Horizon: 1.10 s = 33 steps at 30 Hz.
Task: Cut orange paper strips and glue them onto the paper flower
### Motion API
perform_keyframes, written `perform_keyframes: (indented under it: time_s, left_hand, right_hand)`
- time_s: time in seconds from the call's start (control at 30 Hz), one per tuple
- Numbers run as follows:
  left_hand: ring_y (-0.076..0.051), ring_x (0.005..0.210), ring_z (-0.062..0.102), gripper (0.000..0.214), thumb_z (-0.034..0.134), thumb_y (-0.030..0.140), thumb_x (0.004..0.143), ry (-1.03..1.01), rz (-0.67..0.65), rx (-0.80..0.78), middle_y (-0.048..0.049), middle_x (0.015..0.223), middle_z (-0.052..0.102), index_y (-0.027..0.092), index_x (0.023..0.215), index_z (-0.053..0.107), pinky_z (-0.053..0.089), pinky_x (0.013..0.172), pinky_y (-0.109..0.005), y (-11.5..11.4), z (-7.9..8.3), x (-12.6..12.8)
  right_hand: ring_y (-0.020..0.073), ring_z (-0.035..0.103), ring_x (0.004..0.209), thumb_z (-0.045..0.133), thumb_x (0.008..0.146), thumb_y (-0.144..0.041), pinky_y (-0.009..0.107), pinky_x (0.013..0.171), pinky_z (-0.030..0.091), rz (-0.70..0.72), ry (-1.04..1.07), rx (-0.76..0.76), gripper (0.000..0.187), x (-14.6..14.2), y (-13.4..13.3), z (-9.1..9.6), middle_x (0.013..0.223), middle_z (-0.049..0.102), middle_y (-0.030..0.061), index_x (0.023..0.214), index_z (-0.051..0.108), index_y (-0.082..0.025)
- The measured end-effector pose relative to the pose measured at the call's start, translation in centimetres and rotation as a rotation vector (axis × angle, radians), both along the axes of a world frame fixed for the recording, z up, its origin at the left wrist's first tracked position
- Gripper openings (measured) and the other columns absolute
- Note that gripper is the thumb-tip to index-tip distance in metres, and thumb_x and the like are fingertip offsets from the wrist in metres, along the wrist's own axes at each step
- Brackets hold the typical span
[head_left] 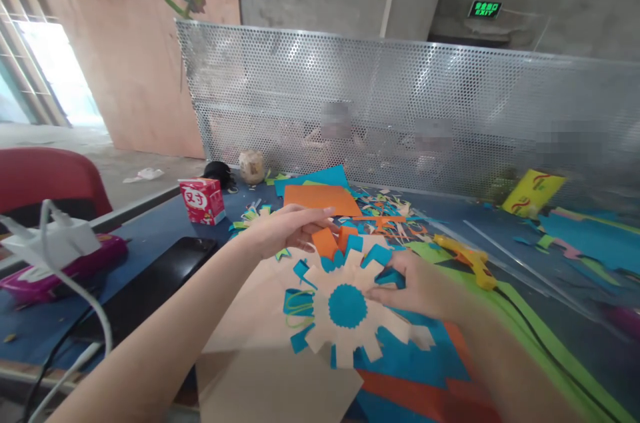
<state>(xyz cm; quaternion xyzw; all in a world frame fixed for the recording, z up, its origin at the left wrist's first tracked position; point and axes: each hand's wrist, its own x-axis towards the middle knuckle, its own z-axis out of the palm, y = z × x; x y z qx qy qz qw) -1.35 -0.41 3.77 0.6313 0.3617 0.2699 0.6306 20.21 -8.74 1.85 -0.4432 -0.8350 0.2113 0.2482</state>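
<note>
A layered paper flower (320, 280), cream with blue and orange petals and a blue scalloped centre, lies in front of me. My right hand (413, 286) grips its right side, thumb on top and fingers around the petals. At its upper left, my left hand (290, 231) has its fingers stretched out beside an orange petal (326, 243); whether it touches the petal I cannot tell. Thin green loops stand out on the flower's left. Beneath are cream sheets (260, 350) and blue and orange paper (415, 390).
A yellow glue gun (465, 260) with a black cord lies right. Behind are an orange sheet (320, 200) and paper scraps (385, 210). At left sit a red box (202, 201), a black phone (150, 290) and a white power adapter (55, 250). A perforated metal screen (280, 90) edges the table.
</note>
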Motion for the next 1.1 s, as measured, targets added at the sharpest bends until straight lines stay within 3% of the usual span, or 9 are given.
perform_keyframes:
  time_s: [0.13, 0.37, 0.57, 0.8, 1.0, 1.1]
  left_hand:
    - [-0.013, 0.066, 0.059, 0.037, 0.058, 0.048, 0.066, 0.122, -0.021, 0.084, -0.0059, 0.073, 0.066, 0.014, 0.08, 0.067, 0.043, 0.055, -0.02, -0.2, -0.1, -0.1]
    - [-0.012, 0.058, 0.058, 0.031, 0.063, 0.045, 0.06, 0.237, -0.04, 0.215, -0.0026, 0.067, 0.066, 0.017, 0.073, 0.067, 0.04, 0.05, -0.021, -0.7, -0.3, 0.7]
    - [-0.013, 0.059, 0.059, 0.032, 0.063, 0.045, 0.059, 0.233, 0.027, 0.263, -0.0028, 0.067, 0.066, 0.017, 0.073, 0.066, 0.042, 0.051, -0.021, -1.0, -0.1, 0.9]
    - [-0.014, 0.06, 0.06, 0.033, 0.062, 0.046, 0.06, 0.233, 0.034, 0.273, -0.0031, 0.068, 0.065, 0.016, 0.073, 0.064, 0.043, 0.051, -0.022, -1.2, 0.0, 1.0]
    - [-0.013, 0.066, 0.059, 0.037, 0.051, 0.05, 0.071, 0.144, -0.043, 0.24, -0.0053, 0.075, 0.065, 0.015, 0.076, 0.062, 0.044, 0.054, -0.021, -1.5, 0.3, 1.0]
    - [-0.014, 0.072, 0.059, 0.034, 0.052, 0.047, 0.072, 0.091, -0.033, 0.338, -0.0055, 0.079, 0.064, 0.014, 0.076, 0.06, 0.046, 0.06, -0.023, -2.0, 0.5, 1.1]
  right_hand:
    - [0.0061, 0.055, 0.05, 0.059, 0.071, -0.018, 0.013, 0.04, 0.038, -0.032, -0.075, 0.072, 0.007, -0.3, -0.3, -0.3, 0.061, 0.062, -0.0059, 0.065, 0.058, -0.022]
    - [0.0067, 0.053, 0.048, 0.059, 0.071, -0.019, 0.015, 0.038, 0.037, -0.009, -0.093, 0.049, 0.008, -0.3, -0.4, 0.0, 0.059, 0.06, -0.0045, 0.064, 0.057, -0.02]
    - [0.0072, 0.048, 0.042, 0.056, 0.073, -0.04, 0.017, 0.032, 0.031, -0.112, -0.194, 0.01, 0.027, 0.0, -0.3, -0.5, 0.051, 0.054, -0.0036, 0.057, 0.051, -0.019]
    - [0.0065, 0.05, 0.043, 0.057, 0.074, -0.03, 0.016, 0.033, 0.032, -0.04, -0.159, 0.124, 0.016, 0.0, -0.3, -0.3, 0.054, 0.057, -0.0048, 0.061, 0.055, -0.021]
    - [0.0085, 0.057, 0.056, 0.055, 0.075, -0.028, 0.016, 0.044, 0.041, -0.03, -0.113, -0.017, 0.008, 0.3, -0.1, -0.1, 0.067, 0.063, -0.0037, 0.072, 0.058, -0.022]
    - [0.0089, 0.058, 0.058, 0.053, 0.076, -0.026, 0.017, 0.048, 0.043, -0.028, -0.078, -0.032, 0.007, 0.3, 0.1, 0.1, 0.07, 0.064, -0.0038, 0.077, 0.059, -0.022]
